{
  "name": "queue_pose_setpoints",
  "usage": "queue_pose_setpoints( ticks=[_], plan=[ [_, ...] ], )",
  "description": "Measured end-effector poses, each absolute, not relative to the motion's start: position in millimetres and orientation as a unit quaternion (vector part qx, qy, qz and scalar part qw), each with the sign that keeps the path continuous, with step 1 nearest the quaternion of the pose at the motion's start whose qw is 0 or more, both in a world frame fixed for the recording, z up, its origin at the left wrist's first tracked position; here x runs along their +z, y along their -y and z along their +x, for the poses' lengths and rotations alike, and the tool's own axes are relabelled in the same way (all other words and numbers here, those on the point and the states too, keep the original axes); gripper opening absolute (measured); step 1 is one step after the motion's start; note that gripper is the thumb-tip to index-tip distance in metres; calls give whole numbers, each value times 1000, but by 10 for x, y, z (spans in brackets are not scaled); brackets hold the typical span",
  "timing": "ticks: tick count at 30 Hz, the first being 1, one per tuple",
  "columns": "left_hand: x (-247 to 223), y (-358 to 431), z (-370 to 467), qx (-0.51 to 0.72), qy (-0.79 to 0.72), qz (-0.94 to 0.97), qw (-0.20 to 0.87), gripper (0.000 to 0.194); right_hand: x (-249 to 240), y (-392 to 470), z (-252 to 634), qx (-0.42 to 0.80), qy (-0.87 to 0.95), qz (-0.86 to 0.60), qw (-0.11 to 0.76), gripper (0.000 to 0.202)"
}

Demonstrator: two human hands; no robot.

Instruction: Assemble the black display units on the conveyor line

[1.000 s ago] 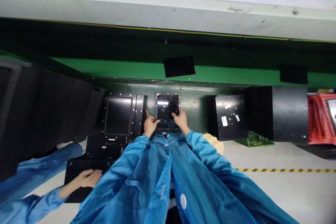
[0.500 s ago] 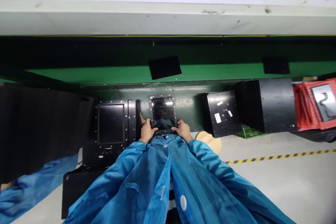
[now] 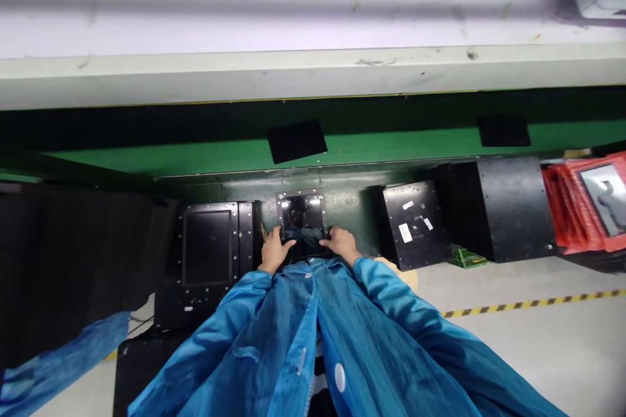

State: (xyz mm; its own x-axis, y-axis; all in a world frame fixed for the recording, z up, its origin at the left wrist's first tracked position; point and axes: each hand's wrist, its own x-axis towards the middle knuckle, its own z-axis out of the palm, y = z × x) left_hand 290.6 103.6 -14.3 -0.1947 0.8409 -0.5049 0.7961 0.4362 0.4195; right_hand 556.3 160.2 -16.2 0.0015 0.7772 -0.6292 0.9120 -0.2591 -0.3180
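Note:
A black framed panel with a glossy screen point(image 3: 302, 210) lies in front of my body, screws dotted along its border. My left hand point(image 3: 275, 250) grips its left edge near the lower corner, thumb over the front. On the opposite edge, my right hand point(image 3: 341, 243) holds the panel the same way, thumb on the frame. The fingers under the panel are hidden. To the left stands a larger black unit with a dark screen point(image 3: 207, 247); to the right, a black box with white labels point(image 3: 415, 223).
Above is the pale table edge point(image 3: 293, 75). Two black plates point(image 3: 297, 141) lie on the green surface. Further right are another black box point(image 3: 516, 208) and red-wrapped panels point(image 3: 577, 202). A round stool point(image 3: 408, 275) is partly hidden by my right sleeve. Another person's blue sleeve point(image 3: 68, 358) shows lower left.
The view has tilted up, so the table edge and boxes sit lower in the picture. Both hands keep hold of the panel, whose lower part is now more hidden. The other person's sleeve has shifted.

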Motion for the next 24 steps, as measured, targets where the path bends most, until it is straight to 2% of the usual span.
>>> queue_pose_setpoints(
  ticks=[3,5,11,15,19,22,24],
  plan=[
    [-64,-1605,2867,113,-790,530,285,62,-124,-2213,5430,-322,-645,690,-61,47],
    [-44,-2006,2800,136,-792,531,270,57,-132,-2613,5323,-311,-673,663,-102,53],
    [-126,-2557,2615,114,-795,517,297,37,-253,-2996,5223,-313,-729,604,-81,39],
    [-46,-2555,2777,129,-809,491,297,32,-264,-2962,5213,-302,-736,598,-99,35],
    [267,-2288,2787,190,-788,531,247,15,-197,-3001,5178,-287,-725,614,-123,35],
    [562,-1655,2323,237,-824,496,135,32,-125,-2883,5172,-256,-703,643,-165,37],
    [730,-1121,1838,200,-905,369,71,63,-58,-2693,5133,-258,-689,651,-189,36]
  ],
)
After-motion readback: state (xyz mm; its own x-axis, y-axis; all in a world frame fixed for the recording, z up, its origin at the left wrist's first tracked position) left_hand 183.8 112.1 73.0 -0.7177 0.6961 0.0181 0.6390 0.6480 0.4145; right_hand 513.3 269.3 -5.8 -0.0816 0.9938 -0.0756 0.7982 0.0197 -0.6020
